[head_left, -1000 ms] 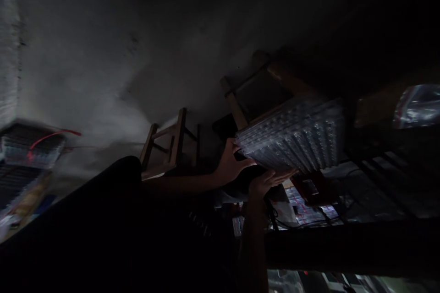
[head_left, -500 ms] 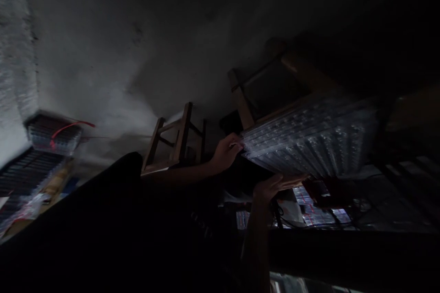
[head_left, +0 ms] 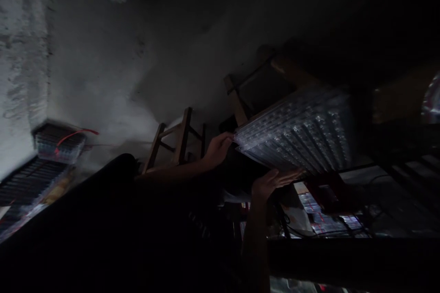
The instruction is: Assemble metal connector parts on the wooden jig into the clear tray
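A stack of clear, ribbed plastic trays (head_left: 295,132) is held between my two hands, right of the middle of the dark view. At its near left corner, the bent fingers of my left hand (head_left: 218,146) are closed on the edge. My right hand (head_left: 273,181) lies along the lower edge of the stack, its fingers stretched out flat and pressed against it. The far end of the stack is slightly blurred. A wooden stool (head_left: 185,132) appears legs-up close to my left forearm.
Another wooden frame (head_left: 235,100) stands behind the stack. Bundled clear trays (head_left: 60,144) with red string lie at the left. A dark red box (head_left: 330,192), cables and more plastic packs are below my right hand. A rough wall (head_left: 20,55) borders the grey floor (head_left: 165,50).
The view has shifted a little. In the picture, the stack and my left hand have moved slightly left, and a shiny rounded thing has come in at the right edge. Both hands keep their hold.
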`<state>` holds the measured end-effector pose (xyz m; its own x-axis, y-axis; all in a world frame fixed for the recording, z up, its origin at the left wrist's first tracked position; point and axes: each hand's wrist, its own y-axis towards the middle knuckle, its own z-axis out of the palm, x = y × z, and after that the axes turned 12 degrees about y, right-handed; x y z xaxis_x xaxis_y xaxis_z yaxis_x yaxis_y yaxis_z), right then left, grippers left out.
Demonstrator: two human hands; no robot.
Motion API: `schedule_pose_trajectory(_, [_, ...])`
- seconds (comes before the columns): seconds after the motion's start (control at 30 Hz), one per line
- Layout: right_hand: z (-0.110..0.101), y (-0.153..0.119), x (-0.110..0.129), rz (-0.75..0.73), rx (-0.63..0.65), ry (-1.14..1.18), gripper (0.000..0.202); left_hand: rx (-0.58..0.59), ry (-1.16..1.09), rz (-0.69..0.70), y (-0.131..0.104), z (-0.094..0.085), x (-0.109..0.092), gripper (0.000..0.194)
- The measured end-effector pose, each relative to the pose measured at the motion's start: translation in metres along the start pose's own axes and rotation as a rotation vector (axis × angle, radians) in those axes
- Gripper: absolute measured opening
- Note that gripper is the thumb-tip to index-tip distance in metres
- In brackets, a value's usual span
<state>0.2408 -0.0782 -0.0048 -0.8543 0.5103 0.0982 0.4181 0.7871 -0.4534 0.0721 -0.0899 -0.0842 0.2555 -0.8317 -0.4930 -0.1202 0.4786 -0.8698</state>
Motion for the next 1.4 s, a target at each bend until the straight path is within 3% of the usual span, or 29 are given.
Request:
schedule_pose_trajectory(0.27, [-0.002, 0.0, 0.006, -0.043, 0.005, 0.006, 0.073, -0.024, -0.066, 0.027, -0.003, 0.002, -0.003, 0.064])
schedule_pose_trajectory(0.73, [0.0, 0.001, 0.005, -0.02, 0.001, 0.005, 0.074, -0.011, -0.128, 0.002, -0.007, 0.001, -0.005, 0.044])
schedule_pose_trajectory(1.1, [-0.001, 0.001, 0.003, -0.044, 0.008, -0.022, 0.074, -0.073, -0.158, 0.01, -0.004, -0.004, -0.017, 0.048])
schedule_pose_trajectory(1.4, [-0.002, 0.001, 0.0, -0.051, 0.015, -0.031, 0.074, -0.04, -0.18, 0.054, -0.003, -0.006, -0.006, 0.038])
